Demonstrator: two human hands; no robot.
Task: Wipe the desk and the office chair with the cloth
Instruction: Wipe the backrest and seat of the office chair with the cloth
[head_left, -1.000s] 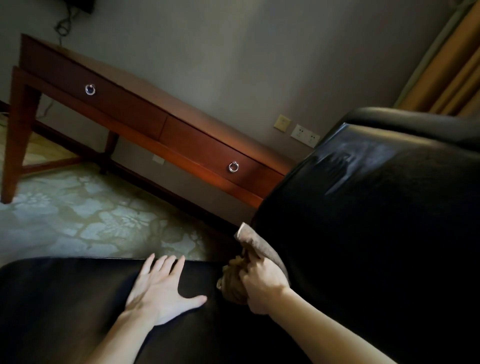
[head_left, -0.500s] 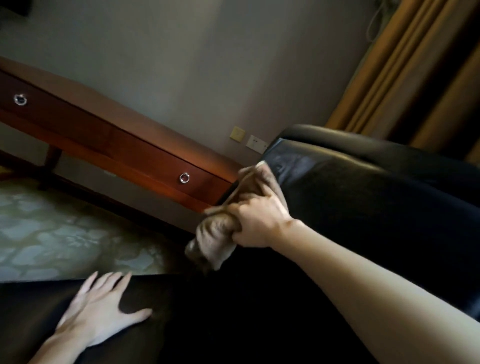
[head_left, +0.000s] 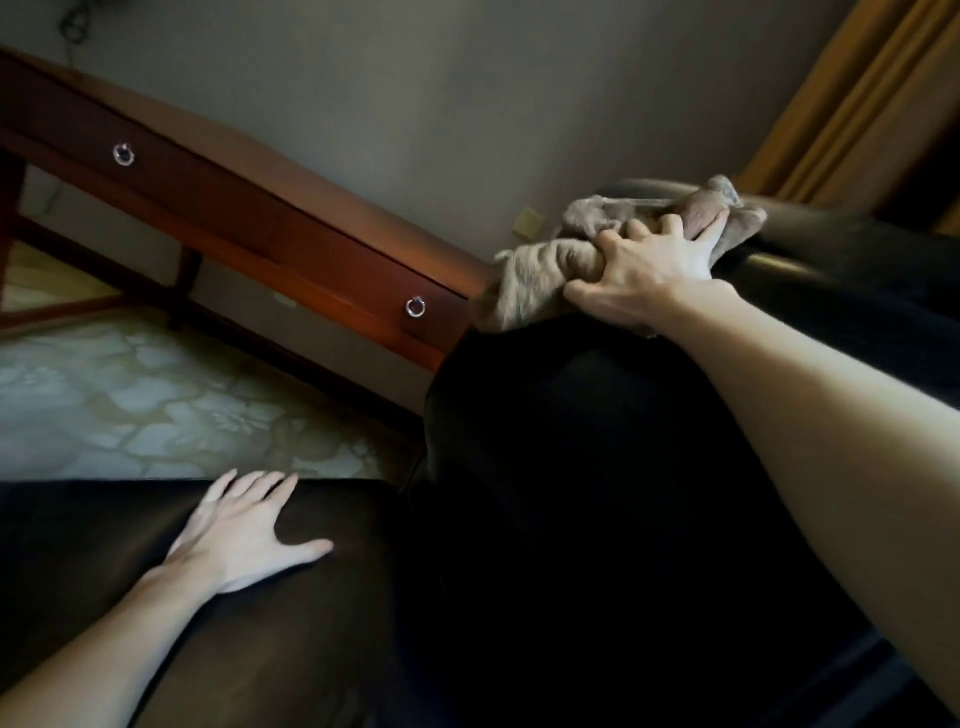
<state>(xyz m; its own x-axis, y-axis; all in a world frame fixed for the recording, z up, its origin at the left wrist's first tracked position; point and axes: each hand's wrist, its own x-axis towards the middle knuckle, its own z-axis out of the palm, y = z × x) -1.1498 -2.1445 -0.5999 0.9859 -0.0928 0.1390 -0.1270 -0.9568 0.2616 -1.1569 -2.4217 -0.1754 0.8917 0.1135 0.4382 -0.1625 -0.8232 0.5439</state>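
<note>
Beige cloth (head_left: 535, 275) gripped by right hand (head_left: 644, 270) atop chair (head_left: 571, 441); desk drawers (head_left: 332, 260) closed.

Left hand (head_left: 239, 535) flat, fingers spread; right hand (head_left: 641, 275) clutching cloth (head_left: 535, 275) (arm outstretched).

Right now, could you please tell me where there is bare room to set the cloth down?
Bare leather lies between the left hand and the chair back; bare carpet lies between desk and chair. The back's top edge is crowded: the right hand grips the cloth there.
</note>
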